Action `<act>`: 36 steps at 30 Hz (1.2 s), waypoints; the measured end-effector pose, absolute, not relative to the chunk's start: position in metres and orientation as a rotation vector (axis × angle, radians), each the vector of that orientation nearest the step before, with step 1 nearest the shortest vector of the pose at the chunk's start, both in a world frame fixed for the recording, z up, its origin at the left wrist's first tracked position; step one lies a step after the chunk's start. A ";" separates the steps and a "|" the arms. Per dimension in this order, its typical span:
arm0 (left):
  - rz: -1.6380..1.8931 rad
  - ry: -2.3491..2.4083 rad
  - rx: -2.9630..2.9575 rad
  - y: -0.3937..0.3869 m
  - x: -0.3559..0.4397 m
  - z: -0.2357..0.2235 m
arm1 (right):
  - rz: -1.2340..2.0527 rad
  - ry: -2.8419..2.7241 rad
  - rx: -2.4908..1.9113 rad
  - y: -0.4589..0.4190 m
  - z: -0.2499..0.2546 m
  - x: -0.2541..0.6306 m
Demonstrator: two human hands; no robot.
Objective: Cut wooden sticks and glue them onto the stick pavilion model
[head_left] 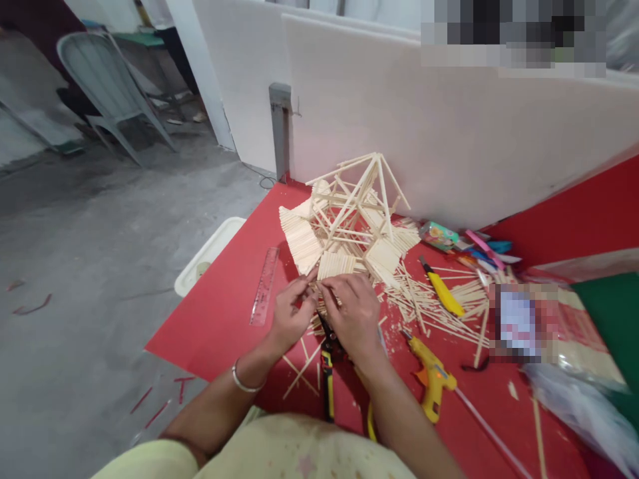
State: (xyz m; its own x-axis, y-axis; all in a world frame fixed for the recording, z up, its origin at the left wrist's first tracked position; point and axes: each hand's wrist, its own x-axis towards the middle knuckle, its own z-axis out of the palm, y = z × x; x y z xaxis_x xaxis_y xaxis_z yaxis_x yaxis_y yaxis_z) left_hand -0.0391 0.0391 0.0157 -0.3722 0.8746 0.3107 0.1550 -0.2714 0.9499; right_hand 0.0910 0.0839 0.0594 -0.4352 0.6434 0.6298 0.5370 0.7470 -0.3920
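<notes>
A model built of thin wooden sticks (349, 206) stands on the red table, an open frame of sticks with flat stick panels spread round its base. At its near side, my left hand (294, 311) is closed in a pinch on a wooden stick by the front panel (336, 264). My right hand (353, 314) is closed at the same spot, fingertips close to the left ones, and partly covers the stick. Below the hands lie pliers (327, 382) with black and yellow handles, half hidden by the right wrist.
A clear ruler (264, 286) lies left of the model. To the right are loose sticks (414, 299), a yellow cutter knife (443, 287) and a yellow glue gun (432, 379). Plastic bags (589, 406) lie at far right. A white board (399, 126) rises behind the table.
</notes>
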 end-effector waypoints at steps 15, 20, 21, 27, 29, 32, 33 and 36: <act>1.720 1.383 1.283 0.038 -0.039 0.010 | 0.161 -2.124 -0.851 0.082 0.057 0.086; 1.738 1.364 1.266 0.037 -0.039 0.009 | 0.172 -2.125 -0.869 0.082 0.052 0.087; 1.745 1.363 1.270 0.037 -0.039 0.009 | 0.179 -2.130 -0.869 0.082 0.052 0.087; 1.739 1.348 1.250 0.037 -0.038 0.006 | 0.175 -2.133 -0.873 0.083 0.049 0.088; 1.742 1.340 1.236 0.037 -0.037 0.005 | 0.173 -2.138 -0.874 0.083 0.048 0.088; 1.733 1.331 1.244 0.037 -0.037 0.005 | 0.173 -2.139 -0.862 0.084 0.046 0.089; 1.729 1.335 1.249 0.037 -0.038 0.005 | 0.173 -2.140 -0.857 0.084 0.046 0.089; 1.724 1.353 1.253 0.037 -0.038 0.008 | 0.160 -2.147 -0.857 0.084 0.047 0.089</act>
State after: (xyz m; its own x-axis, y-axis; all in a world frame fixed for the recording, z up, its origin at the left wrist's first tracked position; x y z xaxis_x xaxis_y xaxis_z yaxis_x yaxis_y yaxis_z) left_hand -0.0384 0.0368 0.0076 -0.3683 0.8782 0.3050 0.0874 -0.2939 0.9518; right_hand 0.0894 0.0836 0.0472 -0.4490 0.6262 0.6374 0.5249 0.7621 -0.3790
